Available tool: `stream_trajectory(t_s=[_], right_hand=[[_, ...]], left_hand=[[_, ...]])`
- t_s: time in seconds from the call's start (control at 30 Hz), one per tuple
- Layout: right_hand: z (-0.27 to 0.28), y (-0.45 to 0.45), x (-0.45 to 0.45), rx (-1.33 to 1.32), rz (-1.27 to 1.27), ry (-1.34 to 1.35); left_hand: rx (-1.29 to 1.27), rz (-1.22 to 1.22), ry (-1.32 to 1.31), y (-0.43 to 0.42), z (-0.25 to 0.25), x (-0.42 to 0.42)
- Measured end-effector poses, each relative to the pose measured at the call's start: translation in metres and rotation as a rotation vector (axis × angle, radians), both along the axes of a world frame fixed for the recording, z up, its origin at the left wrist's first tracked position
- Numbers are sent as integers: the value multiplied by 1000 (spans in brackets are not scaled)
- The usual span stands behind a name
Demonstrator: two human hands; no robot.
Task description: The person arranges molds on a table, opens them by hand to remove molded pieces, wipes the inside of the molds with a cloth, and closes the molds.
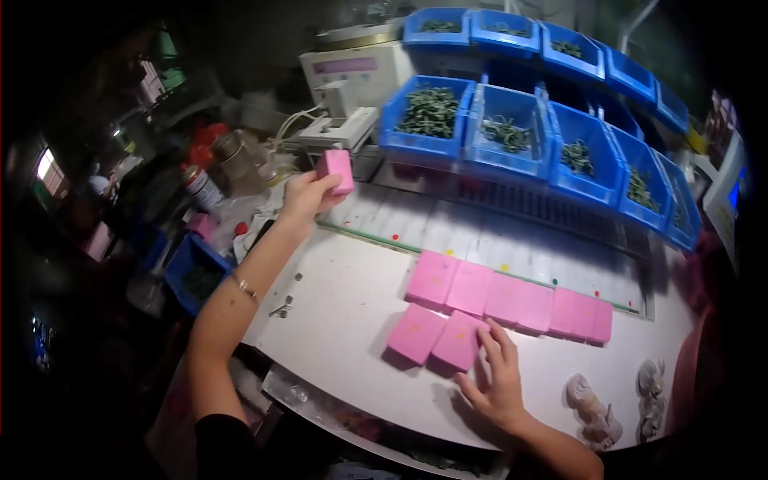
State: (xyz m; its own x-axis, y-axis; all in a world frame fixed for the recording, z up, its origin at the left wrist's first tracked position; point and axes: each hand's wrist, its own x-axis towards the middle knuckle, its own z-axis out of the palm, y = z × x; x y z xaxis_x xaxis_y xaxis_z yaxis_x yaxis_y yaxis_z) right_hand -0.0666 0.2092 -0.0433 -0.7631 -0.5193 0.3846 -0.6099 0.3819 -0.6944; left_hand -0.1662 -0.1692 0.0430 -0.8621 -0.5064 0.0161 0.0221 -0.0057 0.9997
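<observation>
My left hand point(306, 198) is raised over the left rear of the white table, closed around a small pink block point(338, 171). My right hand point(502, 388) is low at the front, its fingers apart and curved. Its fingertips are at the right edge of a flat pink block point(458, 339); the thumb is by that block's lower corner. Just left of it lies another pink block point(415, 333). Behind these two, a row of pink blocks point(501, 298) stretches to the right, side by side along the pale sectioned strip.
Blue bins point(428, 120) holding small green-grey pieces stand in two tiers at the back. A white machine point(352, 76) is behind my left hand. Grey clay-like lumps point(592, 412) lie front right. Small metal bits point(282, 307) lie on the left, near a spray can point(203, 189).
</observation>
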Motion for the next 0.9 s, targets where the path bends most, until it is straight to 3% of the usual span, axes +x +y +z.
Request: stream_trajectory(t_s=[0.13,0.17,0.2,0.33,0.57,0.63,0.7,0.73,0.8,0.9], right_hand=[[3,2,0,22,-10,-60],[1,3,-1,19,-12,-93],[-2,5,-2,63,-13,-40],[4,5,-3,61,-8,-104],[7,-8,-4,-19,-60,-168],[1,-6,-2,-68,-137,-230],[5,-3,-5,-156,-50,-113],[9,-1,-4,-138,-90,-145],[15,3,-3,-193,-62,116],[17,10,2,-186,-55,259]], left_hand=[[-297,118,-129,-53,-34,-52],[-540,210,-167,-73,-53,-69],[-783,299,-203,-73,-51,-72],[-1075,322,-399,-76,-47,-84],[-1126,239,-427,-63,-46,-84],[-1499,307,-33,-33,-61,-67],[-1274,-11,197,23,-47,-36],[-1093,-160,162,60,-34,-12],[-795,-447,143,122,-21,32],[-675,-817,-62,177,-15,85]])
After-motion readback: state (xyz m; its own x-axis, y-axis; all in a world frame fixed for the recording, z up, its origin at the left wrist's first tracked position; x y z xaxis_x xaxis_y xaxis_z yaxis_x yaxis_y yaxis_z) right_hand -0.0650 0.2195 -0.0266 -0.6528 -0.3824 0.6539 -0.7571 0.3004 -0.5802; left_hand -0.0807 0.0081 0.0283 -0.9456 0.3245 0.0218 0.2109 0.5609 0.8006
